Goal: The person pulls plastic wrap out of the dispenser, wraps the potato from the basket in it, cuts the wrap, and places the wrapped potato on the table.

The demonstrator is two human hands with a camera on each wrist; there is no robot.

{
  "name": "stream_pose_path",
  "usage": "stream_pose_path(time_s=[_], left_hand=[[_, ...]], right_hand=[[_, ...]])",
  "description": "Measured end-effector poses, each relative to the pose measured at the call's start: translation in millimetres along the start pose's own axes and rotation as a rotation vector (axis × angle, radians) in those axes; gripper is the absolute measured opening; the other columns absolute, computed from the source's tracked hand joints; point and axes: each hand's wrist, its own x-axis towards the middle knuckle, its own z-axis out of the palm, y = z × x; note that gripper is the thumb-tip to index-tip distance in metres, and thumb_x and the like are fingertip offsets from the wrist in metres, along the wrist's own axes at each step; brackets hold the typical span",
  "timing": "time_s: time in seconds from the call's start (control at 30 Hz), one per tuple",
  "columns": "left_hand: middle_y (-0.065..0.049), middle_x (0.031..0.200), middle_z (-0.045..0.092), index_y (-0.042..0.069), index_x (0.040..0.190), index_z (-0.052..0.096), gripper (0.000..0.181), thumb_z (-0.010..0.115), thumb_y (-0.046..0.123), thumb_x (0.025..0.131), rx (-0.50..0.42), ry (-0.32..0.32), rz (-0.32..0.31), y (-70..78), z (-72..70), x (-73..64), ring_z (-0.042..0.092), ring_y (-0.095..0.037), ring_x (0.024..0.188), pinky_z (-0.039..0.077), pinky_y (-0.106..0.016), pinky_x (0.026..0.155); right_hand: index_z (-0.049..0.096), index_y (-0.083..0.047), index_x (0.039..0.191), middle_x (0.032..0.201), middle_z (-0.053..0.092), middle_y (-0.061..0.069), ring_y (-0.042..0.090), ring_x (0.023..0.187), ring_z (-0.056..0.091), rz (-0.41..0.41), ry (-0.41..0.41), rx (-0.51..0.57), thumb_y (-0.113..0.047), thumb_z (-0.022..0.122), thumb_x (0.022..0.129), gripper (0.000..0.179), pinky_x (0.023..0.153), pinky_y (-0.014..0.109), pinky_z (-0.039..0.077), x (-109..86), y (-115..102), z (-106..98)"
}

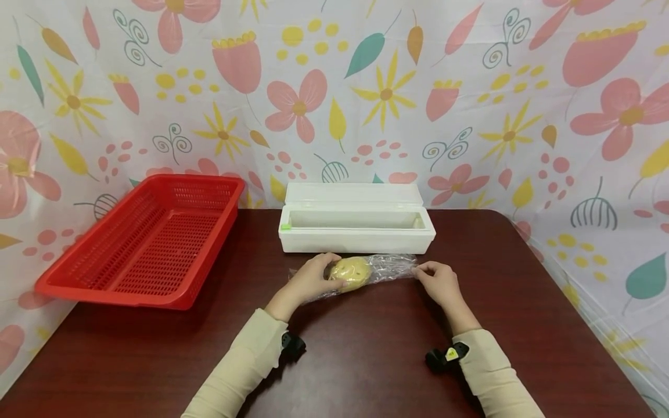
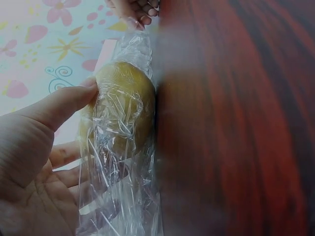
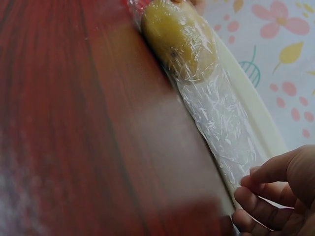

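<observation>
A yellow potato [image 1: 351,273] lies on the table inside crinkled clear cling film [image 1: 393,266]. My left hand [image 1: 312,280] holds the potato from its left side, the thumb [image 2: 74,98] pressed against it through the film while the fingers reach behind. Film trails past the potato on both sides. At the twisted right end, my right hand [image 1: 440,283] pinches the cling film between thumb and fingertips. In the right wrist view the film [image 3: 216,118] runs as a flattened strip from the potato to those fingertips.
Just behind the film stands a long white cling film box [image 1: 358,241], its lid raised, with a green slider [image 1: 286,226] at the left. A red plastic basket [image 1: 209,255] sits at the table's left. The dark wooden table [image 1: 366,360] backs onto a flowered curtain [image 1: 470,145].
</observation>
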Motion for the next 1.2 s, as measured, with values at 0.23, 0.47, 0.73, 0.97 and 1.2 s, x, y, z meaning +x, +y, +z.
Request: stream_pose_path(time_s=[0.23, 0.47, 0.73, 0.97, 1.2], left_hand=[[-0.013, 0.125, 0.058, 0.002, 0.128, 0.054, 0.056, 0.074, 0.028, 0.082, -0.013, -0.003, -0.002, 0.9, 0.3, -3.1, 0.053, -0.026, 0.117, 0.043, -0.041, 0.098], [-0.013, 0.123, 0.059, 0.001, 0.126, 0.055, 0.056, 0.075, 0.028, 0.081, -0.014, 0.002, 0.008, -0.3, 3.0, -5.7, 0.054, -0.028, 0.115, 0.043, -0.041, 0.097], [-0.013, 0.124, 0.059, 0.002, 0.126, 0.055, 0.055, 0.075, 0.028, 0.081, 0.002, 0.001, 0.027, 2.1, 1.3, -3.2, 0.054, -0.027, 0.116, 0.043, -0.040, 0.097], [-0.012, 0.123, 0.060, 0.002, 0.126, 0.055, 0.055, 0.074, 0.027, 0.082, -0.007, -0.002, 0.024, 1.7, 1.8, -3.6, 0.055, -0.024, 0.112, 0.045, -0.039, 0.095], [-0.013, 0.122, 0.060, 0.001, 0.126, 0.055, 0.054, 0.074, 0.026, 0.082, -0.008, -0.012, 0.042, 1.8, 2.5, -3.2, 0.055, -0.024, 0.112, 0.045, -0.039, 0.095]], right_hand=[[0.069, 0.000, 0.101, 0.104, 0.067, 0.021, 0.033, 0.095, 0.060, -0.013, 0.009, 0.006, -0.025, 0.063, 0.090, 0.029, 0.076, 0.039, 0.046, -1.4, -0.2, 1.2], [0.065, 0.003, 0.104, 0.097, 0.068, 0.020, 0.030, 0.087, 0.061, -0.020, 0.006, 0.014, -0.030, 0.068, 0.086, 0.037, 0.068, 0.031, 0.046, -2.7, 0.5, 3.2], [0.062, 0.003, 0.111, 0.105, 0.067, 0.023, 0.034, 0.097, 0.062, -0.024, -0.012, 0.016, -0.035, 0.067, 0.087, 0.045, 0.078, 0.040, 0.049, -2.2, -2.3, 0.5], [0.063, 0.004, 0.112, 0.106, 0.068, 0.023, 0.034, 0.098, 0.063, -0.032, -0.030, 0.031, -0.034, 0.066, 0.088, 0.046, 0.078, 0.038, 0.050, -0.5, -2.8, 0.4], [0.062, 0.005, 0.114, 0.101, 0.068, 0.022, 0.027, 0.087, 0.064, -0.007, -0.058, 0.044, -0.040, 0.059, 0.092, 0.051, 0.072, 0.035, 0.051, -1.4, -2.5, -3.2]])
